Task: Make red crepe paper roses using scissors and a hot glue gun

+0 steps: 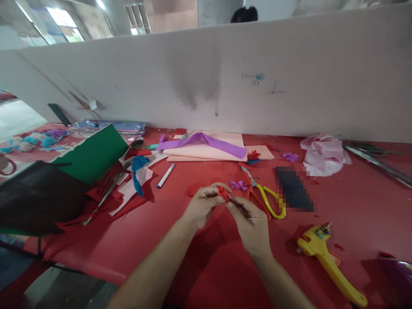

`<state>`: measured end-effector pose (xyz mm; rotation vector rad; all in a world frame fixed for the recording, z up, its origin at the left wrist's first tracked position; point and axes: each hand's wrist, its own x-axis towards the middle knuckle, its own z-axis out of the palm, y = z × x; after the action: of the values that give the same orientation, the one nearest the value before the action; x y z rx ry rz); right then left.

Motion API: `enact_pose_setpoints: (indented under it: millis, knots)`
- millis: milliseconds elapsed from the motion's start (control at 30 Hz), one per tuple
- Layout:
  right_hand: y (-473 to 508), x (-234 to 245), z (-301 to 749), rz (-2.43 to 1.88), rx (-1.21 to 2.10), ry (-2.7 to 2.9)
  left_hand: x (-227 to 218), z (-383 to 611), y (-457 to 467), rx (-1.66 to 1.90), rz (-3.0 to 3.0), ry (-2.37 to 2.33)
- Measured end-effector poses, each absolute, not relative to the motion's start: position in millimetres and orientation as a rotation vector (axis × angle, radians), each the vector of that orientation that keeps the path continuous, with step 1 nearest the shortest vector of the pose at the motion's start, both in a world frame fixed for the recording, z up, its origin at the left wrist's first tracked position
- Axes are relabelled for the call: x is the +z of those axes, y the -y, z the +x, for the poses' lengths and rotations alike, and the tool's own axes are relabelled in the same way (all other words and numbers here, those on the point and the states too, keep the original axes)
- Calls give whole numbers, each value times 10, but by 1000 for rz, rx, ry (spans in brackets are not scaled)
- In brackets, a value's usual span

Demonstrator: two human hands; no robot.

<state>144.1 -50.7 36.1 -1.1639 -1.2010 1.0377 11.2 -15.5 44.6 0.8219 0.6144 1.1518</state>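
Between my two hands is a small red paper flower (222,193), pinched at the middle of the table. The thumb and fingers of my left hand (204,204) close on its left side. My right hand (252,223) grips its lower right edge with the fingertips, which partly cover it. Just beyond the hands lies a small purple paper flower (238,185). Scissors (265,199) with one yellow and one orange handle rest beside my right hand, blades pointing away. A yellow hot glue gun (331,262) lies farther right on the red tabletop (154,253).
Purple paper strips (202,143) lie on peach paper sheets (189,155) at the back, before a white partition (144,81). A marker (166,175), a blue strip (137,176) and a green board (93,156) are left. Pink crumpled material (325,152) and a dark blurred rectangle (294,189) are right.
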Motion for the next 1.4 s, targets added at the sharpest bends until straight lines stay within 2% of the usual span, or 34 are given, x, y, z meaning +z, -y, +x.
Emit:
enact_pose_setpoints:
  millis: [367,600,1100,1400]
  knots:
    - [449,341,1431,-990,1296,882,403,141,153,1149,726,-641]
    - [428,345,1406,-987,1361,888,436,130,161,1111,821,-645]
    - [427,319,1407,-991,1321,853,493,131,167,1186,936,-667]
    - [457,337,1420,-1006,1266,919,506,79,173,1093,1053,-620]
